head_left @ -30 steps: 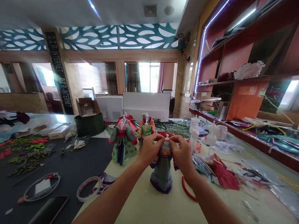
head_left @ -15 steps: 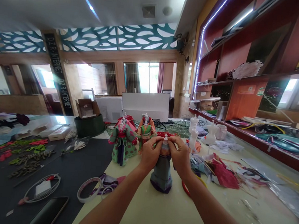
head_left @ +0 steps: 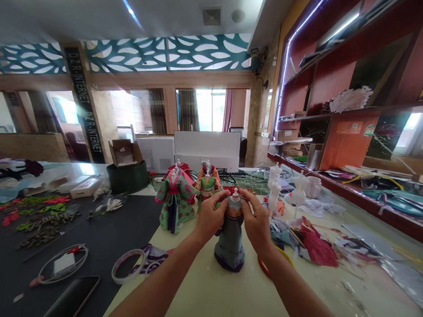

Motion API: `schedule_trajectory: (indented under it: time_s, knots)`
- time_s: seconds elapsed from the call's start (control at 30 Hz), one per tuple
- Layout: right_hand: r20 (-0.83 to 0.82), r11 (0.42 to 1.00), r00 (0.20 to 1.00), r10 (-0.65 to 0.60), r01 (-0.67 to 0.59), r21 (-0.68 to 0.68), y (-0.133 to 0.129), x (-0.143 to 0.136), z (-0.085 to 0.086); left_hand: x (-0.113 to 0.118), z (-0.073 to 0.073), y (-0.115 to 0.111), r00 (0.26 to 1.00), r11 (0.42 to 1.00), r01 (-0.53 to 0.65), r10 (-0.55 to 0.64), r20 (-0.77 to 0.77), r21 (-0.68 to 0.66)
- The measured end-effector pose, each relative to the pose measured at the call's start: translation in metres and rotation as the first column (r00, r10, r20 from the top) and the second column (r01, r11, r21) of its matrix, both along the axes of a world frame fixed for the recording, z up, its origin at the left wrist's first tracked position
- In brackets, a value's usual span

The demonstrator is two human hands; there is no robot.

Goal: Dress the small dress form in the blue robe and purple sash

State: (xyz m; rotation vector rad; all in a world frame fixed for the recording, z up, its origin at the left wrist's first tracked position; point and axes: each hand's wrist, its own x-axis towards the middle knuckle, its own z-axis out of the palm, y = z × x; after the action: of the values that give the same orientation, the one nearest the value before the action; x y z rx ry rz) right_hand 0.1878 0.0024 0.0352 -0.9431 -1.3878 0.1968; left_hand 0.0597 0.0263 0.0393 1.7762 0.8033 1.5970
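While my fingertips pinch the collar of the little grey-blue dress (head_left: 230, 238), my left hand (head_left: 210, 218) and right hand (head_left: 256, 220) close on it from either side, thumbs up near the white knob of its neck. It stands upright on the pale table (head_left: 222, 301), right in front of me, its skirt flaring to a darker scalloped hem; the cloth looks soft and matte.

Just behind my left hand stands a green flowered doll dress (head_left: 174, 202) with wide sleeves, and beside it an orange and green one (head_left: 206, 183). Bare white dress forms (head_left: 274, 188) stand behind my right hand, smooth and hard-looking. A red ring (head_left: 263, 270) lies on the table under my right wrist, partly hidden. Crumpled scraps of red and grey fabric (head_left: 314, 245) are heaped to the right.

To the left, a flat roll of clear tape (head_left: 127, 272) lies at the edge of a black mat (head_left: 91, 237), with a dark phone (head_left: 70, 298) nearer me. Farther back a round dark green tub (head_left: 127, 176) holds an open cardboard box (head_left: 123, 152); I cannot tell what is in the box.

Compared with a second ago, my hands have slid slightly lower on the dress's shoulders and sit closer together; the dress has stayed in its place.
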Motion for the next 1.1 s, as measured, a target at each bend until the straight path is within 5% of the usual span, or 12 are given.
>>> schedule_trajectory:
  time_s: [0.37, 0.67, 0.8, 0.97, 1.1]
  knots:
    - [-0.016, 0.977, 0.989, -0.145, 0.146, 0.155, -0.016, 0.011, -0.002, -0.003, 0.000, -0.002, 0.991, 0.991, -0.133, 0.132, 0.030, 0.035]
    - [-0.151, 0.983, 0.988, -0.015, 0.041, 0.176, -0.060, 0.019, -0.004, -0.018, 0.002, -0.052, 0.932, 0.954, -0.297, 0.279, 0.230, 0.047]
    - [-0.038, 0.993, 0.995, 0.087, -0.083, 0.088, -0.081, 0.013, -0.027, -0.011, -0.024, -0.075, 0.959, 0.975, -0.211, 0.193, 0.209, 0.070]
    - [0.229, 0.991, 0.964, 0.132, -0.135, -0.003, -0.109, 0.009, -0.063, -0.008, -0.083, -0.095, 0.989, 0.998, -0.062, 0.057, -0.133, -0.028]
    - [0.368, 0.992, 0.921, 0.129, -0.114, -0.061, -0.121, 0.013, -0.093, -0.013, -0.119, -0.100, 0.959, 0.993, -0.060, 0.028, -0.281, -0.104]
